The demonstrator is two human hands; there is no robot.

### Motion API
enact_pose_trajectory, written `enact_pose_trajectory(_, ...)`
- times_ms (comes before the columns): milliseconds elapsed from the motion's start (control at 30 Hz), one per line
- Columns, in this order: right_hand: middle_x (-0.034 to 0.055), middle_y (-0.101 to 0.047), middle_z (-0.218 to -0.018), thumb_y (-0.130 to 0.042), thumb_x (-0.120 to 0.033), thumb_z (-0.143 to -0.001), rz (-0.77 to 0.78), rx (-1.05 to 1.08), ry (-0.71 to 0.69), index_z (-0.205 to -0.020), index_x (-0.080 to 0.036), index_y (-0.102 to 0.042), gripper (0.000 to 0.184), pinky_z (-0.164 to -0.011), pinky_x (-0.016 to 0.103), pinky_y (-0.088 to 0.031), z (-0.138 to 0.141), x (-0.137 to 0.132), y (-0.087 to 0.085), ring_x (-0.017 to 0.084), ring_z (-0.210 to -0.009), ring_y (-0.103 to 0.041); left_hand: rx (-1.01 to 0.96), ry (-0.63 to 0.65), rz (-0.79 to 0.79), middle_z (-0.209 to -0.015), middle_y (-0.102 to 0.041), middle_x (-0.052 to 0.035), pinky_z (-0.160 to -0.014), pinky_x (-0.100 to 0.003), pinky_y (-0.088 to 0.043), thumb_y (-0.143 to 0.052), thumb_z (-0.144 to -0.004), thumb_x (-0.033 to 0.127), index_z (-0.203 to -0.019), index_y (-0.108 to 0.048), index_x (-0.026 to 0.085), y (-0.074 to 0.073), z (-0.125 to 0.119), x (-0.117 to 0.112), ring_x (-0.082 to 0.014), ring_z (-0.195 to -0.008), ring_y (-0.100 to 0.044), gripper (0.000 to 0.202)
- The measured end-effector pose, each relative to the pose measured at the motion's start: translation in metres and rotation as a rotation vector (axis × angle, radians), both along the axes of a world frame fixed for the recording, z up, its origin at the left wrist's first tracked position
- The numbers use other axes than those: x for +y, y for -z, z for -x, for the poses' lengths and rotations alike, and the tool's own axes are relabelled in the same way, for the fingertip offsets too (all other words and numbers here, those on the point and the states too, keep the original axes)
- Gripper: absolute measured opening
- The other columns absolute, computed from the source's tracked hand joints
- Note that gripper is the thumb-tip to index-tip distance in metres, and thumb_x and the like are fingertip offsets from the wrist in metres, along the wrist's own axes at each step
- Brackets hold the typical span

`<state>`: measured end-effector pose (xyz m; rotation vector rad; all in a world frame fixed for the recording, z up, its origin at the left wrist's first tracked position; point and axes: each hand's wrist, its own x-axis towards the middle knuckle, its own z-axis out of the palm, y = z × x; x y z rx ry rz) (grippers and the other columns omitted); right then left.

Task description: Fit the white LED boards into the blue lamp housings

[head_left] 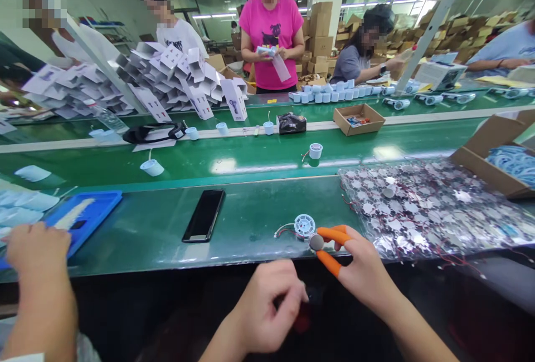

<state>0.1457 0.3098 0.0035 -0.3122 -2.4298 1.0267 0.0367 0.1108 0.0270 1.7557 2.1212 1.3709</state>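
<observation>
My right hand (355, 262), with orange finger covers on thumb and finger, pinches a small round silver disc (316, 241) at the bench's front edge. Just behind the disc, a light-blue round housing (305, 225) with ribs and thin red and white wires lies on the green bench. My left hand (271, 306) is closed below the edge, its fingers curled in; what they hold, if anything, is hidden. To the right, a plastic-covered tray (401, 206) is filled with many silver star-shaped parts with red wires.
A black phone (204, 215) lies left of the housing. Another person's hand (39, 245) is over a blue tray (98, 211). Light-blue cups (316, 151) stand on the green conveyor (251, 156). An open carton (476, 156) is at right; co-workers (271, 28) stand or sit across.
</observation>
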Motion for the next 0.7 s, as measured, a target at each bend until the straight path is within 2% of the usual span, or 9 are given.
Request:
enact_pose_trajectory(33,0.0035,-0.062,-0.088,-0.067,-0.022,-0.087,0.026,-0.020,0.018,-0.114,-0.025,-0.071,0.027,-0.070,0.032,-0.053,0.001,0.001,0.000,0.019,-0.079,-0.061,0.024,0.032,0.006,-0.081,-0.064,-0.0040,-0.057,-0.023,-0.049,-0.053,-0.092,0.008,-0.097,-0.071,0.020,0.004,-0.001,-0.001,-0.0119,-0.065,-0.061,0.022)
enact_pose_trajectory(67,0.0021,-0.060,-0.083,-0.068,-0.023,-0.086,0.056,-0.042,0.026,-0.112,-0.025,-0.072,0.026,-0.070,0.032,-0.052,0.002,0.002,-0.001,0.019,-0.076,-0.060,0.069,0.005,-0.006,-0.094,-0.067,-0.0072,-0.063,-0.025,-0.053,-0.052,-0.092,0.006,-0.109,-0.070,0.020,0.010,-0.001,-0.001,-0.0139,-0.075,-0.065,0.029)
enact_pose_trajectory(133,-0.0004,-0.057,-0.079,-0.070,-0.025,-0.084,0.124,-0.082,0.014,-0.110,-0.026,-0.073,0.026,-0.070,0.031,-0.052,0.006,0.002,-0.004,0.017,-0.072,-0.059,0.149,-0.150,-0.041,-0.121,-0.065,-0.0132,-0.084,-0.030,-0.057,-0.051,-0.092,0.003,-0.133,-0.060,0.020,0.022,0.004,0.004,-0.0197,-0.102,-0.067,0.045)
enact_pose_trajectory(200,-0.0017,-0.057,-0.078,-0.072,-0.027,-0.082,0.194,-0.122,-0.023,-0.110,-0.027,-0.073,0.028,-0.071,0.030,-0.052,0.010,0.001,-0.008,0.016,-0.071,-0.058,0.156,-0.236,-0.036,-0.127,-0.065,-0.0129,-0.097,-0.036,-0.054,-0.051,-0.094,0.004,-0.136,-0.056,0.020,0.031,0.015,0.012,-0.0222,-0.115,-0.064,0.045)
enact_pose_trajectory(267,-0.0019,-0.058,-0.079,-0.073,-0.028,-0.081,0.231,-0.151,-0.050,-0.111,-0.027,-0.073,0.031,-0.072,0.029,-0.052,0.016,0.001,-0.011,0.015,-0.071,-0.058,0.143,-0.251,-0.024,-0.111,-0.070,-0.0092,-0.090,-0.034,-0.056,-0.054,-0.095,0.009,-0.121,-0.064,0.020,0.036,0.027,0.020,-0.0207,-0.103,-0.066,0.030)
enact_pose_trajectory(333,-0.0011,-0.059,-0.080,-0.073,-0.029,-0.080,0.223,-0.176,-0.060,-0.111,-0.026,-0.074,0.031,-0.071,0.029,-0.052,0.022,0.003,-0.011,0.015,-0.072,-0.059,0.142,-0.250,-0.025,-0.093,-0.068,-0.0068,-0.080,-0.034,-0.056,-0.055,-0.095,0.013,-0.103,-0.069,0.019,0.040,0.039,0.026,-0.0193,-0.088,-0.064,0.016)
enact_pose_trajectory(400,0.0001,-0.061,-0.080,-0.072,-0.029,-0.079,0.180,-0.208,-0.059,-0.110,-0.024,-0.075,0.031,-0.069,0.029,-0.052,0.029,0.007,-0.008,0.015,-0.071,-0.059,0.137,-0.269,-0.029,-0.085,-0.065,-0.0061,-0.080,-0.036,-0.054,-0.056,-0.095,0.014,-0.093,-0.069,0.019,0.044,0.049,0.032,-0.0193,-0.084,-0.060,0.014)
enact_pose_trajectory(567,0.0025,-0.064,-0.075,-0.071,-0.031,-0.078,0.023,-0.280,0.029,-0.101,-0.018,-0.076,0.027,-0.061,0.030,-0.051,0.047,0.017,0.007,0.017,-0.064,-0.059,-0.024,-0.355,-0.088,-0.090,-0.066,-0.0063,-0.080,-0.035,-0.055,-0.059,-0.093,0.019,-0.098,-0.069,0.019,0.064,0.065,0.048,-0.0186,-0.086,-0.062,0.011)
enact_pose_trajectory(700,0.0025,-0.065,-0.076,-0.070,-0.031,-0.077,-0.011,-0.330,0.045,-0.096,-0.017,-0.075,0.024,-0.060,0.031,-0.051,0.056,0.023,0.014,0.017,-0.063,-0.060,-0.221,-0.367,-0.060,-0.089,-0.065,-0.0050,-0.075,-0.030,-0.055,-0.060,-0.091,0.018,-0.100,-0.073,0.019,0.075,0.067,0.058,-0.0151,-0.079,-0.063,0.015)
